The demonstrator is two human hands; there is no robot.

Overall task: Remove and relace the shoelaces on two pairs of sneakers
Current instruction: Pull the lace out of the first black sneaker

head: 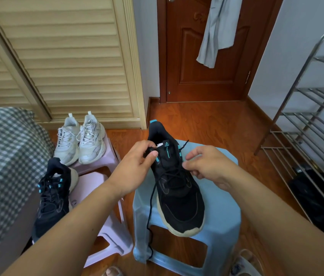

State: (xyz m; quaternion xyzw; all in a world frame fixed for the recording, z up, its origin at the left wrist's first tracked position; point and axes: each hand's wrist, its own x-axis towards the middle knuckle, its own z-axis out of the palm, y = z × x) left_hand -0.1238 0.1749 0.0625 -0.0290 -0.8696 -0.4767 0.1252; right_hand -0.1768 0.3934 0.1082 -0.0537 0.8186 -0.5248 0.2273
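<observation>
Both hands (137, 166) grip black sneaker (179, 196) (atop blue stool (222, 206)).

Our two forearms bare to the frame's edge, no sleeves on them, our left hand (137, 166) and right hand (206, 166) without rings, watch or gloves, nails short and unpainted (thumbnail plainest on the left).

The shoe (179, 194) on the light blue stool (222, 206) is black with a cream sole and bright blue loops. Its lace (150, 208) is black. Two white shoes (80, 139) sit on a pale pink stool (105, 162). The blanket (4, 148) has grey and white checks. The door (206, 48) is red-brown.
</observation>
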